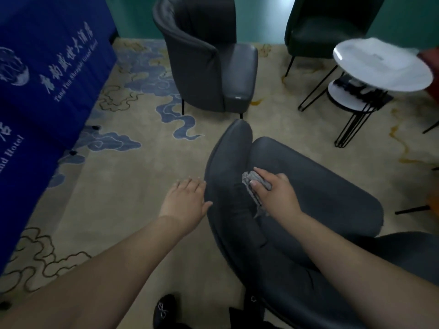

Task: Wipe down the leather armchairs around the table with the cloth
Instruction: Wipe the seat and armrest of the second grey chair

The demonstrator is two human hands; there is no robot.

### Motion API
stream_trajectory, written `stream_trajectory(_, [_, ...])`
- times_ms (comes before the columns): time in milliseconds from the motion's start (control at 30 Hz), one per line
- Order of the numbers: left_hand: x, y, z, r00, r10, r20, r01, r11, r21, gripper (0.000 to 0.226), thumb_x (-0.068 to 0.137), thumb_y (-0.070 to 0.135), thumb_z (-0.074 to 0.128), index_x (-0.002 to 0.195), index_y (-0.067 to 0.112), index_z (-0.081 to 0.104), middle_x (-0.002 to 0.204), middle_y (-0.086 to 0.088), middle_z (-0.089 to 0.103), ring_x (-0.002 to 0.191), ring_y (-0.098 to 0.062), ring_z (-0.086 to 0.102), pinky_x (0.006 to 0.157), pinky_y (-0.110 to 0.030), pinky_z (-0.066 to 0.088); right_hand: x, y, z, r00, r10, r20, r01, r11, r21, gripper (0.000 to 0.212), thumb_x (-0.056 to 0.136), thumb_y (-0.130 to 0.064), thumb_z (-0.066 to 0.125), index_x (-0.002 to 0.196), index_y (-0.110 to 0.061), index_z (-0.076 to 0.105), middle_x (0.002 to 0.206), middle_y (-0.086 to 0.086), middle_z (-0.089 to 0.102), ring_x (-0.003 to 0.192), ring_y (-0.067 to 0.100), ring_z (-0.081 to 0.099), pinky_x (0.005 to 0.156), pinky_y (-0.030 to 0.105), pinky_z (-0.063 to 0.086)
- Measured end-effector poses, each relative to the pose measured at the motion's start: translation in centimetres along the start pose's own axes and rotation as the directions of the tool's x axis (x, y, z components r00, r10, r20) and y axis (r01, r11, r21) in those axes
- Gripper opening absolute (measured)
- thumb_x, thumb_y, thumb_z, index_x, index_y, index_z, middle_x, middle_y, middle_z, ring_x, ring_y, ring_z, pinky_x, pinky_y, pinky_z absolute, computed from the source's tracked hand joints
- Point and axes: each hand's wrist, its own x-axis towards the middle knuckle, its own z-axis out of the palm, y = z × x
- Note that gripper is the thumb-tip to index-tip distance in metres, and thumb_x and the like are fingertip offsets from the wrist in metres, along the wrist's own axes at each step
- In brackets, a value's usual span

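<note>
Head view looks down on a grey cloth (255,186), bunched under the right hand (275,188), whose fingers and thumb curl round it and press it against the inner side of the arm of the nearest dark grey leather armchair (297,186); a frayed end of the cloth trails back below the wrist. The left hand (187,198) lies with fingers straight and slightly spread, its fingertips touching the outer edge of the same chair's arm and holding nothing. A second grey armchair (209,62) stands well apart, farther back on the patterned carpet (133,186), and a dark green chair (318,27) stands beside it against the teal wall. At the right is a round white table (382,65) on thin black legs; its lower shelf (342,96) holds some dark items too blurred to identify. A blue banner (47,67) with white lettering fills the left side. A dark shoe (164,309) shows at the bottom edge.
</note>
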Motion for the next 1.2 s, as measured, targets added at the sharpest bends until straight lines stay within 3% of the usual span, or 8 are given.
stream_trajectory(133, [-2.7, -7.1, -0.1, 1.000, 0.005, -0.006, -0.005, 1.000, 0.027, 0.064, 0.098, 0.053, 0.028, 0.151, 0.019, 0.020, 0.156, 0.000, 0.026, 0.144, -0.020, 0.020, 0.116, -0.036, 0.014, -0.8, -5.6, 4.2, 1.000, -0.011, -0.023, 0.011, 1.000, -0.022, 0.039, 0.090, -0.040, 0.060, 0.129, -0.038, 0.055, 0.103, -0.002, 0.043, 0.081, 0.006, 0.051, 0.078, 0.012, 0.033])
stream_trajectory(367, [-6.9, -18.7, -1.5, 0.999, -0.019, -0.051, 0.020, 1.000, 0.018, 0.063, 0.097, 0.054, 0.031, 0.149, 0.020, 0.025, 0.155, 0.001, 0.030, 0.143, -0.019, 0.022, 0.115, -0.035, 0.015, -2.5, -15.0, 11.2, 0.997, -0.050, -0.054, 0.049, 0.999, -0.021, 0.042, 0.089, -0.041, 0.060, 0.131, -0.033, 0.055, 0.106, 0.001, 0.044, 0.096, 0.016, 0.055, 0.096, 0.026, 0.041])
stream_trajectory(567, [-7.2, -24.0, -2.2, 0.998, -0.046, -0.048, 0.045, 0.998, -0.032, 0.062, 0.097, 0.052, 0.032, 0.149, 0.020, 0.025, 0.154, 0.001, 0.031, 0.143, -0.019, 0.022, 0.116, -0.036, 0.012, -3.0, -18.0, 14.0, 0.998, -0.033, -0.062, 0.032, 0.999, -0.023, 0.042, 0.090, -0.042, 0.059, 0.131, -0.035, 0.053, 0.103, 0.000, 0.043, 0.091, 0.012, 0.052, 0.089, 0.021, 0.038])
stream_trajectory(800, [-0.6, -24.9, -3.1, 0.998, 0.011, -0.059, -0.015, 0.998, -0.066, 0.060, 0.097, 0.051, 0.034, 0.148, 0.020, 0.028, 0.152, 0.000, 0.034, 0.141, -0.020, 0.025, 0.114, -0.035, 0.015, 2.2, -18.5, 13.6, 0.995, -0.010, -0.104, 0.006, 0.999, -0.034, 0.043, 0.090, -0.042, 0.058, 0.132, -0.034, 0.053, 0.105, 0.000, 0.044, 0.094, 0.013, 0.053, 0.091, 0.025, 0.042])
stream_trajectory(1000, [7.9, -25.9, -4.3, 0.998, 0.059, -0.023, -0.059, 0.998, -0.018, 0.060, 0.097, 0.052, 0.033, 0.148, 0.021, 0.027, 0.151, 0.001, 0.035, 0.141, -0.020, 0.024, 0.114, -0.036, 0.015, 10.8, -18.3, 12.9, 0.986, -0.002, -0.169, -0.001, 1.000, -0.017, 0.042, 0.089, -0.042, 0.060, 0.130, -0.033, 0.055, 0.102, -0.003, 0.043, 0.092, 0.009, 0.050, 0.085, 0.018, 0.034])
stream_trajectory(1200, [14.7, -28.6, -6.3, 0.997, 0.064, -0.053, -0.064, 0.998, 0.001, 0.060, 0.097, 0.054, 0.031, 0.148, 0.022, 0.027, 0.151, 0.003, 0.035, 0.142, -0.019, 0.024, 0.115, -0.038, 0.013, 16.9, -18.9, 13.0, 0.984, 0.022, -0.178, -0.021, 1.000, 0.008, 0.042, 0.089, -0.041, 0.060, 0.130, -0.032, 0.055, 0.102, -0.002, 0.043, 0.094, 0.011, 0.051, 0.088, 0.020, 0.038])
